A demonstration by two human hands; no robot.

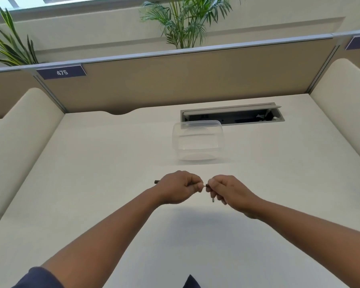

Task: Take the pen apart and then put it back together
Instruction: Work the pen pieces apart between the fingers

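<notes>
Two hands are up in the air, close together, over the middle of the white worktop (pixel 92 183). The left hand (pixel 176 189) is curled into a fist around the pen (pixel 156 181). One dark end of the pen sticks out on the left side of that fist. The right hand (pixel 227 191) is pinching the other end of the pen with its fingertips, just beside the left thumb. A little light bit and a dark bit show in the tiny space between the two hands. A small grey piece (pixel 213 200) also hangs down below the right fingers. It is too small to tell what it is.

It looks like the hands are pulling or twisting the pen at one end. I cannot tell if it is coming apart or going back together.

What could go wrong? The pieces are very small, and the hands are above the worktop. If the pinch slips, a piece could drop, roll away and get lost. It could even fall into the open slot (pixel 233 116) at the far side of the worktop. A hard pull could make a part pop out and fly off.

Counting: one pen, two hands, one clear plastic box (pixel 197 141) with nothing to see inside, sitting far from the hands, one open slot, and two green plants (pixel 185 21) behind the far wall.
</notes>
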